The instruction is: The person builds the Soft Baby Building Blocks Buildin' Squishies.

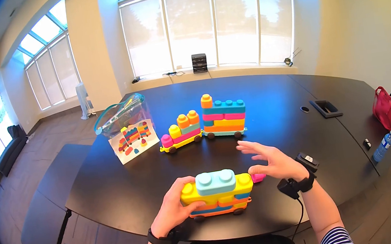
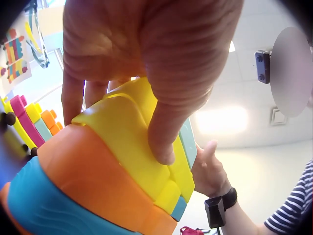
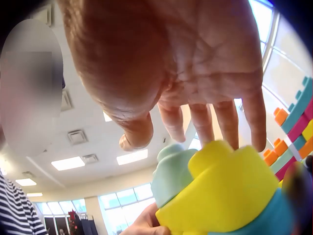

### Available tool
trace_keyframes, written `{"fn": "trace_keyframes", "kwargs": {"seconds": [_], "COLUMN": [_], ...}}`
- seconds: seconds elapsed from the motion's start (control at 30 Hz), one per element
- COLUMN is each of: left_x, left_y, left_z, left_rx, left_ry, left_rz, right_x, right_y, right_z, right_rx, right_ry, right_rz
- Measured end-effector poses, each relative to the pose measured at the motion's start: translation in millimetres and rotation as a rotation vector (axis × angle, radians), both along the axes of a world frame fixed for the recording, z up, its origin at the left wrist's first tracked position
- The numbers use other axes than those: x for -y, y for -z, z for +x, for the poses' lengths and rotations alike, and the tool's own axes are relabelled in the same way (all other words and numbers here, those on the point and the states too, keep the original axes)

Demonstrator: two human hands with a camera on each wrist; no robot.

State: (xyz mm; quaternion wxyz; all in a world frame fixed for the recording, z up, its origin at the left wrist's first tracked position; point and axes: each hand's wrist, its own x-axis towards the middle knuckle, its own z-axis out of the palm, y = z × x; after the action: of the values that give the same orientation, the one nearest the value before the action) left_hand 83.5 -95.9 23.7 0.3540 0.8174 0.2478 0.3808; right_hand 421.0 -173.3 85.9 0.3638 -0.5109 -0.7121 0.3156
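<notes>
A wheeled wagon of stacked toy building blocks (image 1: 219, 210) stands near the table's front edge, with orange and blue blocks under yellow ones. A pale blue block (image 1: 216, 185) sits on top in the middle. My left hand (image 1: 172, 207) grips the wagon's left end, its thumb pressed on the near yellow face (image 2: 122, 132) and its fingers reaching behind. To the right, my right hand (image 1: 273, 162) is spread with nothing in it; in the right wrist view its fingers hover above the yellow block (image 3: 225, 191). A pink block (image 1: 258, 177) lies partly hidden behind the wagon's right end.
Two more block wagons, a low one (image 1: 181, 138) and a tall one (image 1: 225, 120), stand farther back. A picture card (image 1: 135, 148) leans by a clear zip bag (image 1: 128, 114). On the right are a water bottle (image 1: 383, 146), a red bag (image 1: 384, 109) and a table socket box (image 1: 327, 108).
</notes>
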Motion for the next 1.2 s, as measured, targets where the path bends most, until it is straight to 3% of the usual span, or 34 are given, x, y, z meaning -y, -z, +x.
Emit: {"fn": "trace_keyframes", "kwargs": {"seconds": [0.17,0.37,0.43,0.57,0.63,0.73,0.83,1.2], "left_x": [-2.5,-1.3,-0.8,-2.5,-1.3,-0.6,-1.7,1.6], "left_y": [4.2,2.7,2.3,2.7,2.7,1.9,3.3,1.3], "left_z": [-0.1,-0.6,-0.8,-1.0,-1.1,0.4,0.1,1.7], "left_rx": [0.006,0.008,0.003,-0.001,-0.004,0.0,0.002,0.004], "left_ry": [0.01,0.013,0.01,-0.004,-0.001,0.012,0.009,-0.011], "left_rz": [0.01,-0.004,-0.01,0.013,0.004,-0.027,-0.019,0.006], "right_x": [-17.9,-21.8,-21.2,0.7,12.6,19.2,12.7,9.1], "right_y": [84.0,120.8,115.6,37.6,1.8,-22.4,-25.8,-5.3], "right_z": [53.6,58.2,59.6,32.0,8.1,-16.2,-23.9,-28.2], "right_rx": [0.516,0.412,0.399,0.202,-0.085,-0.042,0.183,0.288], "right_ry": [0.08,0.226,0.248,0.233,0.157,0.094,0.028,0.024], "right_rz": [0.002,0.026,0.087,0.24,0.2,0.174,0.129,0.308]}}
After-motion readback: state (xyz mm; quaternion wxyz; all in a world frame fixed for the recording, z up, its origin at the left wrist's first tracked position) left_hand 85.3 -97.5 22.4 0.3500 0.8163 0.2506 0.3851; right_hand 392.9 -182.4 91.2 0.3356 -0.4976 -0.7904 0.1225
